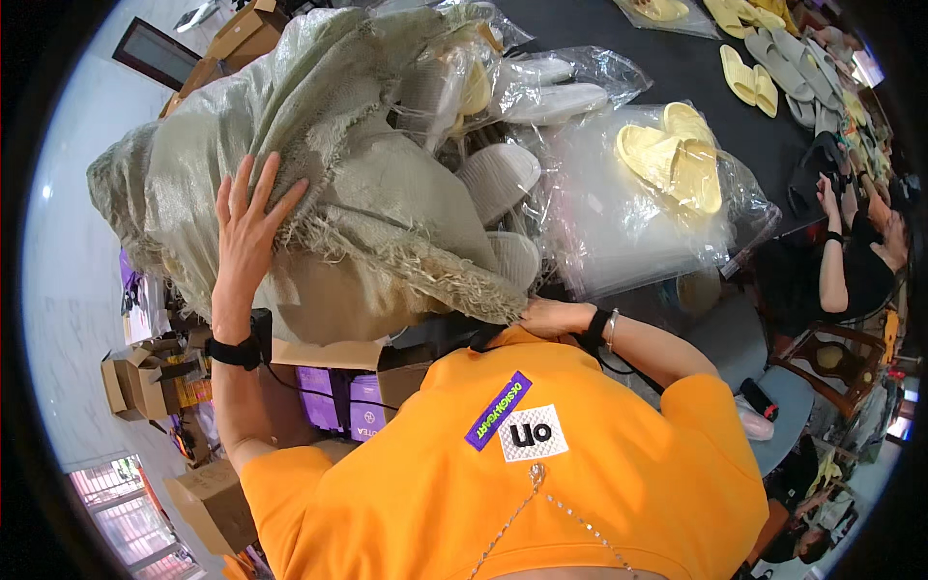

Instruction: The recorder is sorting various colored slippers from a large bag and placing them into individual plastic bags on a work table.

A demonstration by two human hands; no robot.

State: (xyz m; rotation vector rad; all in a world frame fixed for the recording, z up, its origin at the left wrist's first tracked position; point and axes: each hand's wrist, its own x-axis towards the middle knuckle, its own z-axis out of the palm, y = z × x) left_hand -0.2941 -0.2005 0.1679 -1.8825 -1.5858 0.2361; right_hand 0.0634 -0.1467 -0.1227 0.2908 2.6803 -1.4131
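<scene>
A large grey-green woven sack (203, 193) lies in front of me at the table's near left, its cut edge badly frayed. My left hand (253, 222) rests on its side, fingers spread and pressed against the cloth. By my chest, my right hand (555, 317) is closed on the sack's frayed edge; its fingertips are partly hidden. White slippers (499, 182) show at the sack's opening, some wrapped in clear plastic. Right of them, a pair of pale yellow slippers (667, 155) sits on a stack of clear plastic bags (628, 242).
More yellow slippers (749, 79) and grey slippers (781, 60) lie across the dark table (667, 72). Below the sack stands an open carton (396, 377) with purple boxes inside. A grey chair (744, 338) is at my right. Another person's arm (833, 261) shows at far right.
</scene>
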